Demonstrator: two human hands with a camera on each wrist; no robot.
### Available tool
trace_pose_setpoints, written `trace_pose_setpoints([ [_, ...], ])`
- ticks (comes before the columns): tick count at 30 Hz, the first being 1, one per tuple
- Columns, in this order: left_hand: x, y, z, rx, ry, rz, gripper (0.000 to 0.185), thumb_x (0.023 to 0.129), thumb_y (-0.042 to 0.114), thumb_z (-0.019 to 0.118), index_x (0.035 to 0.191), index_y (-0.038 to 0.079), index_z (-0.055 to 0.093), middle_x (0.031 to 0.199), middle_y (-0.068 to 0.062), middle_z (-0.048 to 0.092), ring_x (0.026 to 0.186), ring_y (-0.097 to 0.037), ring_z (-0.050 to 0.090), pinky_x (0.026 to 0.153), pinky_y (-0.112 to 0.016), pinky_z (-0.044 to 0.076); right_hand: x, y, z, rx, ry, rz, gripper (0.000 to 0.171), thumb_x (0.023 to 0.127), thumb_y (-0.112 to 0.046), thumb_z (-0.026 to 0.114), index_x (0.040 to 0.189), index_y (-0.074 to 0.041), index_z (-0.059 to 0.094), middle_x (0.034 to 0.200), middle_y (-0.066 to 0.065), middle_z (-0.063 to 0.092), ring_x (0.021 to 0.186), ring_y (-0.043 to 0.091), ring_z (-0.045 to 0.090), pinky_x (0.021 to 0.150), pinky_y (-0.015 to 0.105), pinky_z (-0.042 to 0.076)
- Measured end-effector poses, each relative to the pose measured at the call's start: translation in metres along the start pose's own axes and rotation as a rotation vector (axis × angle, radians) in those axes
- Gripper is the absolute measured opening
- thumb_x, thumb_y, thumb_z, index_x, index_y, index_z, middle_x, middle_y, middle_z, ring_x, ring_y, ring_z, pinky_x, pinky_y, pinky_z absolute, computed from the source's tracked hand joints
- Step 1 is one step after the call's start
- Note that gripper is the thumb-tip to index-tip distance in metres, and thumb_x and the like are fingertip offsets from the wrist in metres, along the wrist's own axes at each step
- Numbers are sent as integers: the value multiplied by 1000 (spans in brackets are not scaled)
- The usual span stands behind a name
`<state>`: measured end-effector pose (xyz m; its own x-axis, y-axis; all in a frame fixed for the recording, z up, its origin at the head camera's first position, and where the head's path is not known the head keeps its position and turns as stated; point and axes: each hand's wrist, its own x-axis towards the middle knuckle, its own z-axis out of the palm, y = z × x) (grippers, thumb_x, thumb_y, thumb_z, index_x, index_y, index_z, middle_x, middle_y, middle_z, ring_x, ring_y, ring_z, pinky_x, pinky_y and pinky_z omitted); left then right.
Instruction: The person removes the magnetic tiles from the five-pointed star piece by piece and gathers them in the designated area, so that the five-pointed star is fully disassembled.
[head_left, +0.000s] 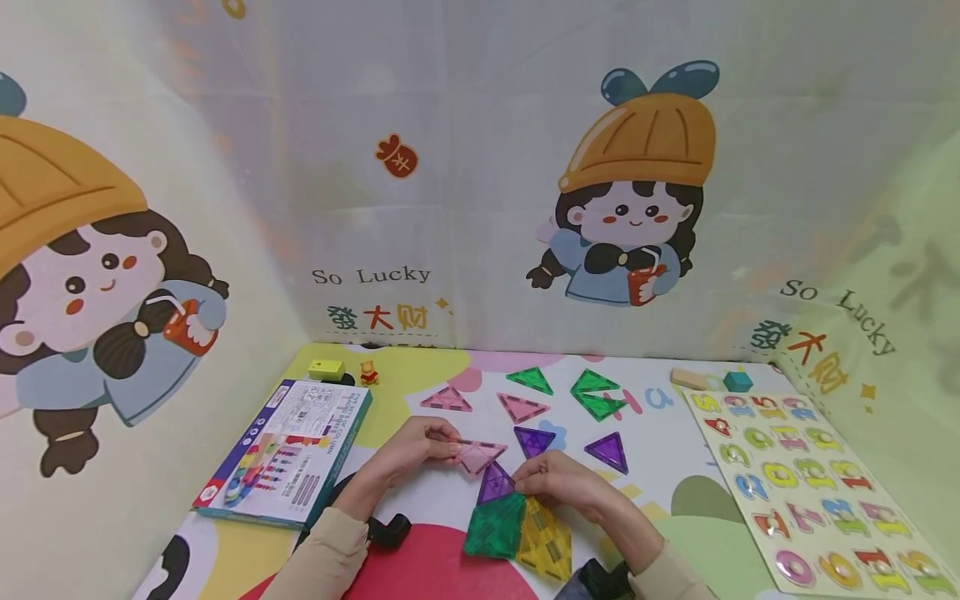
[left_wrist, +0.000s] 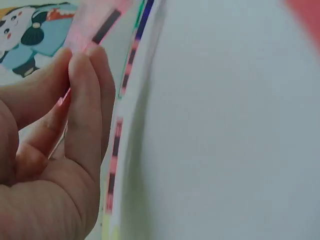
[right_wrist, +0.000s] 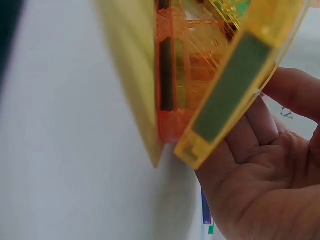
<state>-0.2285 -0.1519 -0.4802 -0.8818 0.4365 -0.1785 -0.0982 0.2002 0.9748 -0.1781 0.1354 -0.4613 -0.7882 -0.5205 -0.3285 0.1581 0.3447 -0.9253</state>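
Note:
My left hand [head_left: 412, 454] pinches a pink triangular magnetic tile [head_left: 480, 456] by its left corner, just above the tile structure. In the left wrist view, thumb and fingertips meet on this pink tile [left_wrist: 97, 25]. The structure shows a green tile [head_left: 493, 527], a yellow tile [head_left: 545, 540] and a purple triangle [head_left: 496, 484] on top. My right hand [head_left: 562, 479] grips the yellow tile's upper edge, beside the purple triangle. Close up in the right wrist view, the yellow tile [right_wrist: 232, 85] leans beside an orange tile [right_wrist: 170, 75]; the fingers are partly hidden behind it.
Behind the hands lie loose pink [head_left: 522, 407], green [head_left: 596, 393] and purple triangles [head_left: 608, 452]. A boxed toy [head_left: 292, 450] lies left, a number puzzle board [head_left: 817, 492] right. Small blocks [head_left: 738, 382] and a bear figure [head_left: 369, 373] stand at the back.

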Motion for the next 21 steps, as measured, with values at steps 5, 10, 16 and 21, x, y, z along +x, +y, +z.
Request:
trace_pose_setpoints([
  [5,3,-1,-12,11,190,-36,20,91,11,71,105,-4,68,90,-9,70,77,-13,68,75,-27,59,0,-1,1,-1,-2,4,28,93,-18,63,110,3,71,77,-6,62,68,9,50,61,24,43],
  [10,6,2,-18,41,335,-77,17,92,11,70,105,1,68,92,-10,68,77,-15,67,74,-28,59,0,-2,0,-4,0,5,29,92,-18,64,110,3,71,77,-7,62,67,8,49,61,23,44],
  [16,4,7,-19,234,406,-126,21,92,19,71,110,9,69,93,-8,65,73,-15,65,70,-25,56,0,-1,0,8,-16,-9,29,93,-18,64,110,4,70,77,-8,64,68,7,51,62,23,45],
  [21,0,7,-20,367,419,-144,29,90,22,73,116,11,65,87,-7,62,70,-17,60,65,-27,48,1,0,1,6,-10,-7,29,94,-18,64,111,4,71,81,-7,67,70,7,54,65,24,48],
])
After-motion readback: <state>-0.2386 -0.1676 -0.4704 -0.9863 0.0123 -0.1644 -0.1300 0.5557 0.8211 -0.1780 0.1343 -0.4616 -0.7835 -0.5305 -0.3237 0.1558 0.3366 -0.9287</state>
